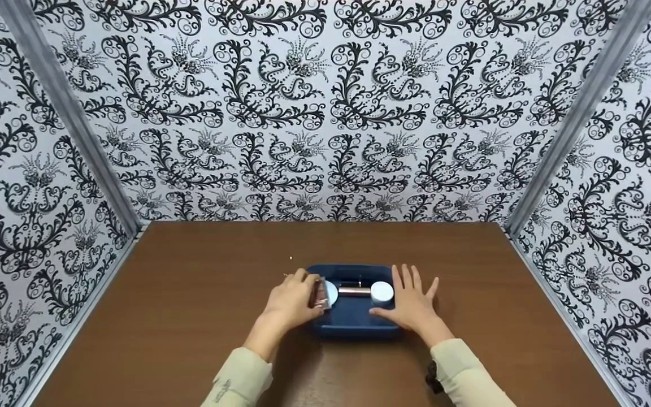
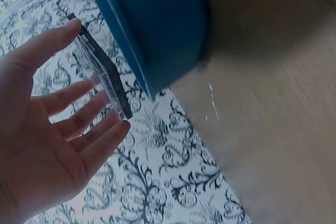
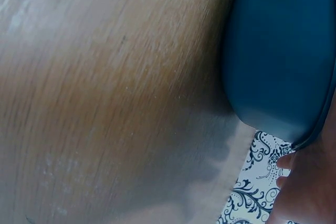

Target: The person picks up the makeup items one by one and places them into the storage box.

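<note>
A blue plastic tub [image 1: 354, 332] stands on the table between both hands. My left hand [image 1: 290, 299] pinches a thin flat case [image 1: 320, 295] with clear and dark faces by its edges, tilted over the tub's left rim. In the left wrist view, the thumb lies on one edge of the case [image 2: 107, 69] and the fingertips on the other. My right hand [image 1: 413, 304] spreads its straight fingers at the tub's right side and holds nothing. Inside the tub lie a white round-lidded jar [image 1: 382, 293], a shiny rose-gold tube [image 1: 355, 291] and a white round piece [image 1: 331, 293] partly behind the case.
The brown wooden table [image 1: 201, 271] extends around the tub. Tiny white specks [image 1: 290, 258] lie on it behind the left hand. Patterned black-and-white walls [image 1: 325, 113] with grey corner posts [image 1: 77, 113] close off the back and sides.
</note>
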`<action>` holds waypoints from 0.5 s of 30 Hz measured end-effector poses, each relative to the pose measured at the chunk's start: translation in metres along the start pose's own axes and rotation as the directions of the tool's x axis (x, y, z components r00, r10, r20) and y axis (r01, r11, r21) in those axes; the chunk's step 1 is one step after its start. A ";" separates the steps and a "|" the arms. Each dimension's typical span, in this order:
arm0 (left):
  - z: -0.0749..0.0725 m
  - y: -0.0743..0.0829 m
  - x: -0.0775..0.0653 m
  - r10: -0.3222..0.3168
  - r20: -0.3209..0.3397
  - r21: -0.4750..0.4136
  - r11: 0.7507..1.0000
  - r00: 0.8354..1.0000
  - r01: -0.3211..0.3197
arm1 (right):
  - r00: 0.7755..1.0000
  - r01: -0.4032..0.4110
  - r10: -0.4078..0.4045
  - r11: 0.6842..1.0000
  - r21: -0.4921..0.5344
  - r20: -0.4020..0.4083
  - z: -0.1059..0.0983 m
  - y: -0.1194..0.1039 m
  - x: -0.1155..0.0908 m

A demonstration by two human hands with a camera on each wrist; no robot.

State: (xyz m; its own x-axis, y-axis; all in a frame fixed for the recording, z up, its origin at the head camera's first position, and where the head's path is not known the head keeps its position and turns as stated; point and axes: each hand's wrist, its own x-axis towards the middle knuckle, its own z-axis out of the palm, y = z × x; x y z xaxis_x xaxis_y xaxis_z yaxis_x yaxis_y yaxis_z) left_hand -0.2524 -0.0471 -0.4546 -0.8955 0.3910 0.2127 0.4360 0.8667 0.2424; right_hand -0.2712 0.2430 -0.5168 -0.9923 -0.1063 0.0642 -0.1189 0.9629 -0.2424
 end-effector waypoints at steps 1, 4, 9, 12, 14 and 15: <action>0.003 0.003 0.003 0.001 0.003 0.009 1.000 1.000 -0.001 | 1.000 0.001 -0.001 1.000 0.004 0.000 0.000 0.000 0.000; 0.011 0.012 0.012 0.002 0.018 0.033 0.999 1.000 -0.003 | 1.000 0.002 -0.002 1.000 0.004 -0.003 0.001 0.000 0.001; 0.024 0.025 0.025 0.016 0.049 0.076 0.997 0.999 -0.019 | 1.000 -0.007 0.007 1.000 -0.010 -0.006 0.002 0.001 0.003; 0.034 0.030 0.029 0.027 0.078 0.099 0.994 0.997 -0.035 | 1.000 -0.008 0.008 1.000 -0.009 0.000 0.003 0.002 0.003; 0.040 0.033 0.031 0.038 0.095 0.119 0.992 0.995 -0.049 | 1.000 -0.008 0.008 1.000 -0.009 0.003 0.003 0.002 0.003; 0.044 0.034 0.032 0.043 0.103 0.124 0.991 0.994 -0.056 | 1.000 -0.007 0.007 1.000 -0.004 0.002 0.003 0.003 0.003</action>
State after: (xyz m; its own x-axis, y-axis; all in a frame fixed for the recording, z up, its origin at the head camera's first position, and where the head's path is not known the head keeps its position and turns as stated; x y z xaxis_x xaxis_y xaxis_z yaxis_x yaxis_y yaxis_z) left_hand -0.2703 0.0088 -0.4807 -0.8803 0.4579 0.1243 0.4709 0.8752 0.1110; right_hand -0.2742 0.2447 -0.5205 -0.9931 -0.1001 0.0610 -0.1119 0.9645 -0.2391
